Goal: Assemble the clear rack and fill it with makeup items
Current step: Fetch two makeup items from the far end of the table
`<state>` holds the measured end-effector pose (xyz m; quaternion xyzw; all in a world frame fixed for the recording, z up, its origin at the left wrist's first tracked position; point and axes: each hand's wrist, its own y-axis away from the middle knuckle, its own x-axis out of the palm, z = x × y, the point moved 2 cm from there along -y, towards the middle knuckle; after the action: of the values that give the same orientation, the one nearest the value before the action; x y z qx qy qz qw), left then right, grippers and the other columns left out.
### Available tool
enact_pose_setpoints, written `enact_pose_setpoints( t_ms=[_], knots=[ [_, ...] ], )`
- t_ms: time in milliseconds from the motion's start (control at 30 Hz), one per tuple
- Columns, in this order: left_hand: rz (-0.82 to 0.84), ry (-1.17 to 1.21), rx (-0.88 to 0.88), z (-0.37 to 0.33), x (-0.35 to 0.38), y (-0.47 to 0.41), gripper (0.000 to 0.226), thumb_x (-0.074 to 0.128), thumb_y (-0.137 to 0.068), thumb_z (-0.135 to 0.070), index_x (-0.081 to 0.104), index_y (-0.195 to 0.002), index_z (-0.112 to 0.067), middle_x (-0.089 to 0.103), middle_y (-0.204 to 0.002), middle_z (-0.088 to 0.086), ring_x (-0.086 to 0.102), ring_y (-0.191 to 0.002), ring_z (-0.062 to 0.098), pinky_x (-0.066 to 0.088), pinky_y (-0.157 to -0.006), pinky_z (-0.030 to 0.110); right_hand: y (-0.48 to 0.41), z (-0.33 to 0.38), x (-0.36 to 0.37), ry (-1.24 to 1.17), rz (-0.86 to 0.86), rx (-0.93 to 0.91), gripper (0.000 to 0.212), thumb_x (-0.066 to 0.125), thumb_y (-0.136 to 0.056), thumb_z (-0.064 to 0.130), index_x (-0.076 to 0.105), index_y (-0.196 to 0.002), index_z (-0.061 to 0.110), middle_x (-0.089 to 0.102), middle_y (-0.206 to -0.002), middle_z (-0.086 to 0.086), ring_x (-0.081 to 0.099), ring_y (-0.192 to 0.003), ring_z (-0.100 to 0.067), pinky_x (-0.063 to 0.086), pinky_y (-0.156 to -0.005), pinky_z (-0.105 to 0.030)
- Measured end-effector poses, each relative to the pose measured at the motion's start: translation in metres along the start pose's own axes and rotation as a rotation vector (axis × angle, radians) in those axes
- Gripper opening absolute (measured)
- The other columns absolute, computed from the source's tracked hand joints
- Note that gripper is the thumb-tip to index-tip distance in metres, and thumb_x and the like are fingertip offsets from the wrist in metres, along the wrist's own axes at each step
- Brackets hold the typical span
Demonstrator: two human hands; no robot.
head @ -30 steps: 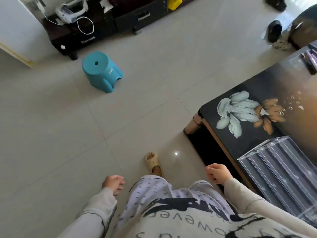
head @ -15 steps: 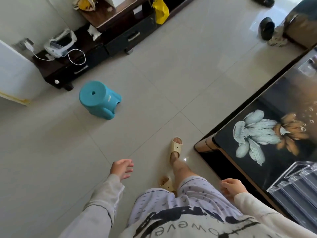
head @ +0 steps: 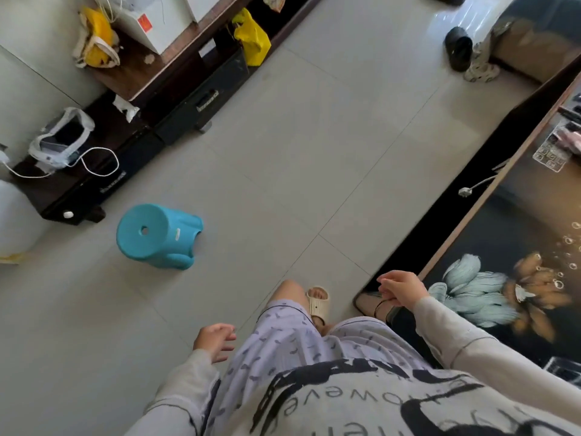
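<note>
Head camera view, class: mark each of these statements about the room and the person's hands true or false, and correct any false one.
1. The round teal plastic stool stands on the pale tiled floor. True.
2. The left hand holds a makeup item. False: it holds nothing, and its fingers are loose.
3. The dark glossy table with a flower print is on the person's right. True.
4. The right hand rests on the stool. False: it hangs empty by the table's near corner, apart from the stool.
5. The yellow plastic bag lies on the table. False: it sits against the dark low cabinet across the floor.
</note>
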<state>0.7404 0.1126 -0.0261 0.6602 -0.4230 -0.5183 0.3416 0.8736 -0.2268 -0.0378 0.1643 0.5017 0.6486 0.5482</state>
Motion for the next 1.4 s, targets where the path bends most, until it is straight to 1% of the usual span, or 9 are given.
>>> enact_pose_setpoints(
  t_ms=[100, 233, 433, 600, 767, 867, 1000, 1233, 1400],
  knots=[
    [0.025, -0.067, 0.005, -0.046, -0.001, -0.015, 0.009, 0.046, -0.093, -0.008, 0.055, -0.092, -0.007, 0.056, -0.099, 0.014, 0.053, -0.079, 0.026, 0.036, -0.058, 0.022, -0.013, 0.029, -0.015, -0.065, -0.008, 0.012, 0.017, 0.044, -0.093, 0.004, 0.060, -0.098, 0.007, 0.057, -0.070, -0.003, 0.050, -0.057, -0.012, 0.044, -0.048, -0.017],
    [0.054, -0.163, 0.039, -0.127, 0.004, -0.040, 0.024, 0.046, -0.093, -0.008, 0.054, -0.071, -0.013, 0.055, -0.092, 0.014, 0.049, -0.061, 0.019, 0.037, -0.059, 0.022, -0.035, 0.056, -0.031, -0.151, -0.063, 0.074, 0.023, 0.043, -0.094, 0.005, 0.061, -0.106, -0.001, 0.057, -0.072, -0.002, 0.052, -0.060, -0.012, 0.042, -0.055, -0.021],
    [0.124, -0.392, 0.156, -0.287, 0.039, -0.071, 0.028, 0.046, -0.092, -0.007, 0.050, -0.066, -0.015, 0.053, -0.068, 0.003, 0.044, -0.054, 0.017, 0.034, -0.053, 0.023, -0.066, 0.081, -0.046, -0.375, -0.174, 0.259, 0.027, 0.040, -0.093, -0.001, 0.058, -0.110, -0.009, 0.052, -0.064, -0.005, 0.045, -0.053, -0.015, 0.036, -0.049, -0.023],
    [0.206, -0.661, 0.347, -0.428, 0.083, -0.072, 0.023, 0.046, -0.093, -0.008, 0.051, -0.072, -0.015, 0.051, -0.065, -0.001, 0.045, -0.047, 0.010, 0.031, -0.042, 0.016, -0.078, 0.093, -0.053, -0.609, -0.273, 0.389, 0.023, 0.040, -0.093, -0.004, 0.059, -0.105, -0.007, 0.048, -0.059, -0.009, 0.040, -0.043, -0.015, 0.028, -0.029, -0.009],
    [0.256, -0.746, 0.463, -0.535, 0.132, -0.061, 0.030, 0.044, -0.094, -0.005, 0.050, -0.067, -0.016, 0.050, -0.065, 0.001, 0.049, -0.043, 0.010, 0.028, -0.031, 0.008, -0.089, 0.101, -0.068, -0.840, -0.347, 0.480, 0.013, 0.041, -0.094, -0.003, 0.054, -0.092, -0.001, 0.045, -0.060, -0.011, 0.039, -0.040, -0.016, 0.029, -0.026, -0.006],
    [0.294, -0.783, 0.472, -0.573, 0.164, -0.056, 0.032, 0.045, -0.093, -0.005, 0.049, -0.065, -0.019, 0.051, -0.065, 0.000, 0.050, -0.043, 0.009, 0.030, -0.037, 0.010, -0.101, 0.114, -0.088, -0.896, -0.361, 0.518, 0.017, 0.042, -0.095, -0.001, 0.055, -0.083, 0.001, 0.045, -0.060, -0.010, 0.043, -0.027, -0.010, 0.031, -0.031, -0.008],
    [0.343, -0.837, 0.440, -0.601, 0.206, -0.059, 0.025, 0.045, -0.093, -0.006, 0.052, -0.071, -0.015, 0.052, -0.068, 0.001, 0.045, -0.054, 0.015, 0.032, -0.051, 0.020, -0.128, 0.137, -0.134, -0.887, -0.378, 0.517, 0.019, 0.045, -0.093, 0.004, 0.059, -0.104, -0.005, 0.049, -0.064, -0.008, 0.042, -0.051, -0.018, 0.033, -0.051, -0.024],
    [0.300, -1.009, 0.339, -0.634, 0.263, -0.069, 0.010, 0.045, -0.093, -0.005, 0.052, -0.087, -0.007, 0.052, -0.070, 0.004, 0.042, -0.053, 0.016, 0.027, -0.050, 0.020, -0.180, 0.169, -0.248, -0.939, -0.401, 0.450, 0.027, 0.041, -0.095, 0.004, 0.055, -0.113, -0.011, 0.048, -0.065, -0.006, 0.041, -0.054, -0.017, 0.034, -0.053, -0.024],
    [0.296, -1.107, 0.370, -0.677, 0.317, -0.059, 0.010, 0.044, -0.094, -0.003, 0.051, -0.088, -0.004, 0.049, -0.067, 0.005, 0.039, -0.052, 0.017, 0.024, -0.049, 0.021, -0.205, 0.179, -0.309, -0.967, -0.430, 0.408, 0.013, 0.043, -0.094, 0.003, 0.056, -0.094, 0.003, 0.050, -0.065, -0.005, 0.042, -0.053, -0.015, 0.034, -0.051, -0.022]
  ],
)
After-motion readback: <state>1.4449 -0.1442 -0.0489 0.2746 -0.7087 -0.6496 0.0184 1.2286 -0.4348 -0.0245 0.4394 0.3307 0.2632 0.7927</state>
